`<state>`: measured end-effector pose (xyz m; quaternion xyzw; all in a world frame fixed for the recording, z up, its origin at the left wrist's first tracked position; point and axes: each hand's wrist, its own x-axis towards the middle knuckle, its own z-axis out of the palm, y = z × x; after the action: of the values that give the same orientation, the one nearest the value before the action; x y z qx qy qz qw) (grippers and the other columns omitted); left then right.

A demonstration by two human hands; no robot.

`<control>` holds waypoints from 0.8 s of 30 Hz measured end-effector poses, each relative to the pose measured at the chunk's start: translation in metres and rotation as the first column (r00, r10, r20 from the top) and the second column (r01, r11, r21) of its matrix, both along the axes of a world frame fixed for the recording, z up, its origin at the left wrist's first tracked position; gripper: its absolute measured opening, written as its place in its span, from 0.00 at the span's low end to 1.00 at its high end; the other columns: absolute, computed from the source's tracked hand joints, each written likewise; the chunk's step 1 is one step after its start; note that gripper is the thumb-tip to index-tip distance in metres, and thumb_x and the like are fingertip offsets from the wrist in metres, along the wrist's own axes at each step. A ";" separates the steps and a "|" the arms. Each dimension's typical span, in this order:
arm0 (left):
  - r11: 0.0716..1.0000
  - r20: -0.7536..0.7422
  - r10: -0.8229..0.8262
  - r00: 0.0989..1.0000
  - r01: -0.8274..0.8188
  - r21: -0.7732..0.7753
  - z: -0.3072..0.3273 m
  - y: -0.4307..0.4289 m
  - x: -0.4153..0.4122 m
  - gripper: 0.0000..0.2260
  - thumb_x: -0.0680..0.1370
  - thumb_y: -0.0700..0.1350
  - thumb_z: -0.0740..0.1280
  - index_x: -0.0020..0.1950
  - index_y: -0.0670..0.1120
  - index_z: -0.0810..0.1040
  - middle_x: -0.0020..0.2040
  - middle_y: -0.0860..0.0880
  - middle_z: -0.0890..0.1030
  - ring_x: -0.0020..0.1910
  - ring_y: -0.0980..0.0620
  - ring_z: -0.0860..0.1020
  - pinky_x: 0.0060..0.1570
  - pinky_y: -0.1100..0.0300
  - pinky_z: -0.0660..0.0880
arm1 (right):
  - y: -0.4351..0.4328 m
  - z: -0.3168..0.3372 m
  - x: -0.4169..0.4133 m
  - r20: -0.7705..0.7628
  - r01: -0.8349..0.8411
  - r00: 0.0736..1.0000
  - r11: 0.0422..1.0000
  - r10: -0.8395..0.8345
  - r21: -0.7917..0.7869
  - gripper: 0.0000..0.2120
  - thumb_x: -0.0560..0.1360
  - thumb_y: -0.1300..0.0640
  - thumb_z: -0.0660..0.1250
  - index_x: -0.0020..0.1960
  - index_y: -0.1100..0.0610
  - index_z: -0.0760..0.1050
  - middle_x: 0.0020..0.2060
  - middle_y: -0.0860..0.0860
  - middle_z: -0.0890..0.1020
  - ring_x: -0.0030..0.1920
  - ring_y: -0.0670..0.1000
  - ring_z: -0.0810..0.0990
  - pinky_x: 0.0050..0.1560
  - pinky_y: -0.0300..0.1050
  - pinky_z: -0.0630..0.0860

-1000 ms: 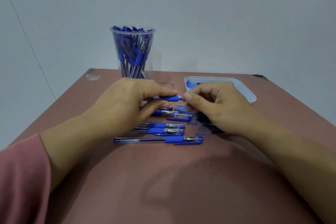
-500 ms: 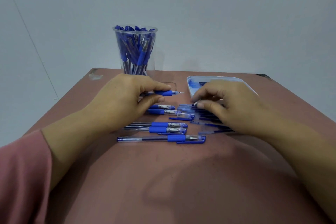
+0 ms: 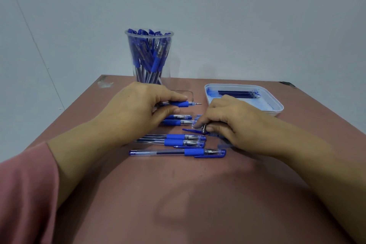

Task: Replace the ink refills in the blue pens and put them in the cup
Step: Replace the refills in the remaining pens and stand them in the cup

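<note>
Two hands busy, left hand [image 3: 136, 109] fingers gripping uncapped pen [image 3: 183, 103], right hand [image 3: 234, 123] fingers pinching blue cap [image 3: 192, 130]

Plenty of open table [image 3: 178, 194] on the near side of both hands, but loose pens [image 3: 178, 141] clutter the gap between left hand [image 3: 138, 113] and right hand [image 3: 233, 123], with the cup [image 3: 166, 73] just beyond the left and the tray [image 3: 277, 112] just beyond the right.
</note>
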<state>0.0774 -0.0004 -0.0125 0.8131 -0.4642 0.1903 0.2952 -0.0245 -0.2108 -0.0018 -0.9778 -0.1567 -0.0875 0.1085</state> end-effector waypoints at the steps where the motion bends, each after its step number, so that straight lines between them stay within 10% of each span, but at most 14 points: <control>1: 1.000 0.000 -0.002 1.000 0.002 0.001 0.000 0.000 0.000 0.14 0.75 0.47 0.71 0.59 0.59 0.81 0.45 0.66 0.79 0.46 0.64 0.77 0.44 0.65 0.76 | 0.000 0.000 0.000 -0.001 0.008 1.000 1.000 -0.008 0.013 0.11 0.78 0.55 0.64 0.58 0.45 0.79 0.47 0.45 0.76 0.51 0.43 0.68 0.54 0.39 0.67; 24: 1.000 -0.011 -0.022 1.000 0.022 0.015 0.001 -0.001 -0.002 0.14 0.74 0.48 0.71 0.59 0.60 0.80 0.42 0.71 0.75 0.45 0.70 0.75 0.46 0.69 0.75 | -0.006 0.016 -0.012 0.092 0.013 0.996 1.000 -0.014 0.005 0.10 0.76 0.54 0.69 0.57 0.47 0.80 0.39 0.33 0.73 0.45 0.34 0.72 0.48 0.26 0.67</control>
<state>0.0751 -0.0014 -0.0112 0.8113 -0.4728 0.1792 0.2934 -0.0369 -0.2164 0.0143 -0.9735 -0.1548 -0.1334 0.1025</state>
